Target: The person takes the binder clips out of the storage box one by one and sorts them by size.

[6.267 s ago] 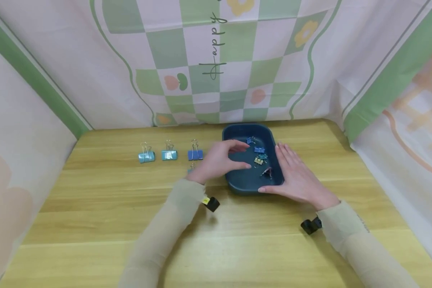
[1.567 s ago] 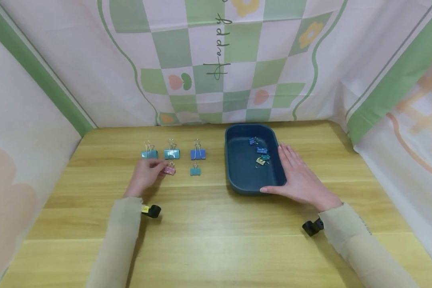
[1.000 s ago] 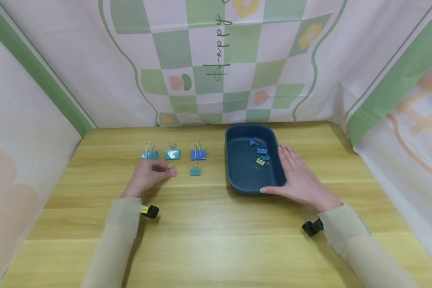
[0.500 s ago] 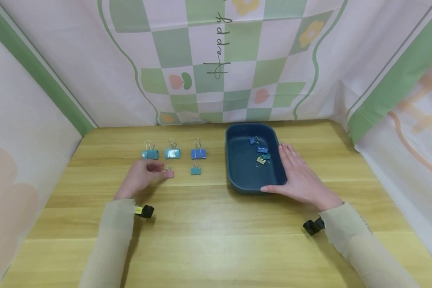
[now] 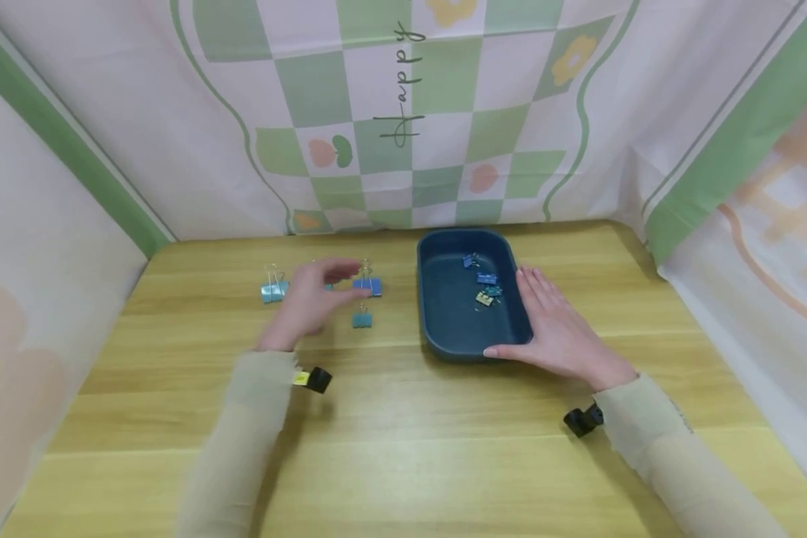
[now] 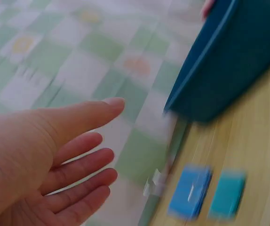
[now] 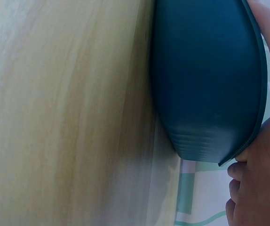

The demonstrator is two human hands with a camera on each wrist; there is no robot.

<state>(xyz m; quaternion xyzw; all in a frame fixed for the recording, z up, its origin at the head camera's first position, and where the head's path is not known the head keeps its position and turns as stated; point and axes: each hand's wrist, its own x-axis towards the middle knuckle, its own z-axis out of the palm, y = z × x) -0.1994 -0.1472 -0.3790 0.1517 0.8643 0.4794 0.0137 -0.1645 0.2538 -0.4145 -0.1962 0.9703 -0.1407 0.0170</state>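
Note:
My left hand hovers over the left part of the table, thumb and fingers spread; the left wrist view shows the same hand holding nothing. It hides the small pink binder clip and most of the middle light-blue one. Around it stand a light-blue binder clip, a large blue one by the thumb, and a small teal one. My right hand rests along the right side of a dark blue tray, fingers straight, thumb at the near corner. Small binder clips in blue, teal and yellow lie inside.
The wooden table has its far edge against a checkered curtain. Another small blue clip lies toward the tray's far end. Cloth panels hang on both sides.
The pink binder clip came from the tray to the front row, where my left hand pinched and adjusted it. That hand has since let go and moved right. My right hand stays on the tray.

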